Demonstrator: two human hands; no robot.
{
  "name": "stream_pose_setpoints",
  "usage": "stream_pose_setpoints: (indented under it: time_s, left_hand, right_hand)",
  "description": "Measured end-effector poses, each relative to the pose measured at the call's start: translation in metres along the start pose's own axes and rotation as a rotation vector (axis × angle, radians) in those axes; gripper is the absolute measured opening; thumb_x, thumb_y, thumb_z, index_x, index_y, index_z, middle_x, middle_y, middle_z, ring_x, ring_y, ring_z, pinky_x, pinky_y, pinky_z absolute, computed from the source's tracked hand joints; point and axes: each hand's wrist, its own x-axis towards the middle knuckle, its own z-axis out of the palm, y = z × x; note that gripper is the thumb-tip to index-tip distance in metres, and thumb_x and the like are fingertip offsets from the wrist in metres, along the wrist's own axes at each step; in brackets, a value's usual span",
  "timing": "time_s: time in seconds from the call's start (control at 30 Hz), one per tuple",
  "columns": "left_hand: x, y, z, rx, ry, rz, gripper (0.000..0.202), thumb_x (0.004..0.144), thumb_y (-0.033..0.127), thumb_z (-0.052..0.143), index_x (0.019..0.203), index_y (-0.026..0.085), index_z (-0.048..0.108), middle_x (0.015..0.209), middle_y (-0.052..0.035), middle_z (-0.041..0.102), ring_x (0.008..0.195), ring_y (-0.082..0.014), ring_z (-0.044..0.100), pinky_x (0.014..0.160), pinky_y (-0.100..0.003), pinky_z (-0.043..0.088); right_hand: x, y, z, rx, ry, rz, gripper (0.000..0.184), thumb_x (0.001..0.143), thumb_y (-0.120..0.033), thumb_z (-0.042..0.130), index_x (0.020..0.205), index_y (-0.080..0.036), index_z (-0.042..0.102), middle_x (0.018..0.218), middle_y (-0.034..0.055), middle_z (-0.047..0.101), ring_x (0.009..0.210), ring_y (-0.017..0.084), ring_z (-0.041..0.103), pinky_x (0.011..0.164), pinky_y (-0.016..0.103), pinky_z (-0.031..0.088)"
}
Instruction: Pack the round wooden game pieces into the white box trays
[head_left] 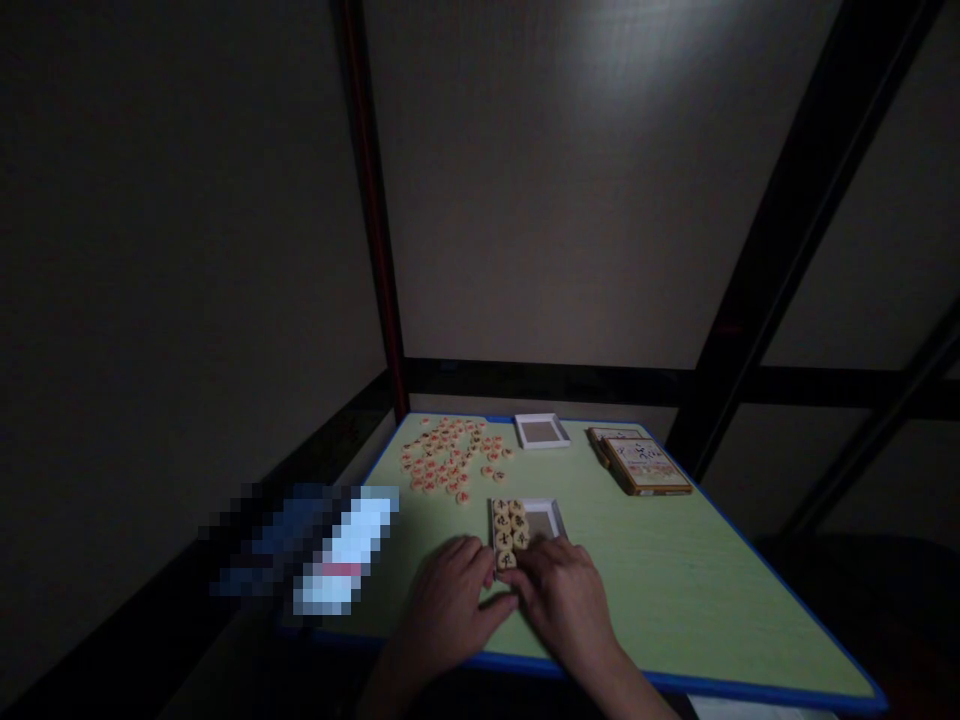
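Observation:
A shallow white box (556, 520) lies on the green table near its front edge. Round wooden Chinese chess pieces (504, 540) with black characters stand in two columns along its left side. The box's right part shows its grey bottom. My left hand (450, 600) is closed on the near left corner of the box, fingers curled at its side wall and thumb in front. My right hand (566, 600) reaches over the near right part of the box, its bent fingertips at the lower end of the second column. Whatever those fingertips hold is hidden.
Many loose chess pieces (439, 465), mostly red-marked, are scattered at the far left of the green table (660, 590). A second white box part (543, 433) lies at the back. Printed flat boxes (646, 465) rest at the right edge. A pixelated bright patch covers the left edge.

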Motion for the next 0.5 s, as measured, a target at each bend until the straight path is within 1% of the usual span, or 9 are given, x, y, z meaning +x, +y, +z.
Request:
stream_pose_setpoints:
  time_s: [0.1,0.2,0.33,0.37,0.43,0.5]
  left_hand:
    - [0.001,0.001,-0.001,-0.005,0.001,0.001,0.017,0.082,0.028,0.066,0.077,0.021,0.052,0.086,-0.0021,0.061,0.084,-0.0196,0.056,0.073,-0.032,0.038]
    - [0.001,0.003,-0.003,-0.036,0.012,-0.023,0.017,0.079,0.025,0.066,0.074,0.021,0.051,0.083,-0.0021,0.061,0.084,-0.0195,0.056,0.073,-0.031,0.039]
    - [0.002,-0.001,-0.009,-0.144,0.017,-0.089,0.015,0.071,0.017,0.064,0.07,0.021,0.049,0.078,-0.0005,0.06,0.079,-0.0172,0.057,0.069,-0.028,0.04]
    - [0.005,-0.003,-0.012,-0.165,0.016,-0.102,0.014,0.07,0.015,0.063,0.07,0.021,0.05,0.077,0.0,0.06,0.076,-0.0163,0.057,0.068,-0.027,0.04]
    - [0.018,-0.01,-0.02,-0.16,0.024,-0.117,0.009,0.074,0.015,0.059,0.071,0.02,0.053,0.076,0.0001,0.061,0.073,-0.0151,0.058,0.066,-0.026,0.041]
    - [0.041,-0.018,-0.03,-0.066,0.048,-0.126,0.009,0.081,0.015,0.053,0.074,0.02,0.057,0.079,-0.0016,0.065,0.075,-0.0154,0.06,0.069,-0.026,0.043]
  right_hand:
    - [0.0,0.0,0.001,-0.001,-0.002,-0.015,0.017,0.088,-0.036,0.072,0.075,-0.025,0.074,0.075,0.0032,0.071,0.078,0.023,0.061,0.07,0.034,0.034]
    - [-0.001,0.0,0.001,-0.006,0.011,-0.032,0.018,0.087,-0.036,0.072,0.074,-0.024,0.073,0.074,0.0034,0.07,0.077,0.023,0.06,0.07,0.034,0.035]
    - [-0.004,0.006,-0.004,0.021,0.081,-0.053,0.018,0.091,-0.039,0.066,0.085,-0.024,0.075,0.078,0.0054,0.07,0.079,0.023,0.06,0.07,0.034,0.037]
    - [-0.004,0.009,-0.007,0.038,0.106,-0.06,0.02,0.093,-0.039,0.063,0.088,-0.024,0.075,0.079,0.006,0.07,0.079,0.023,0.059,0.07,0.034,0.038]
    - [-0.006,0.018,-0.012,0.072,0.157,-0.076,0.025,0.097,-0.037,0.056,0.089,-0.023,0.075,0.077,0.0065,0.069,0.077,0.022,0.059,0.07,0.034,0.039]
    - [-0.008,0.029,-0.018,0.098,0.198,-0.091,0.032,0.1,-0.035,0.05,0.086,-0.022,0.075,0.073,0.0061,0.068,0.072,0.021,0.057,0.068,0.033,0.04]
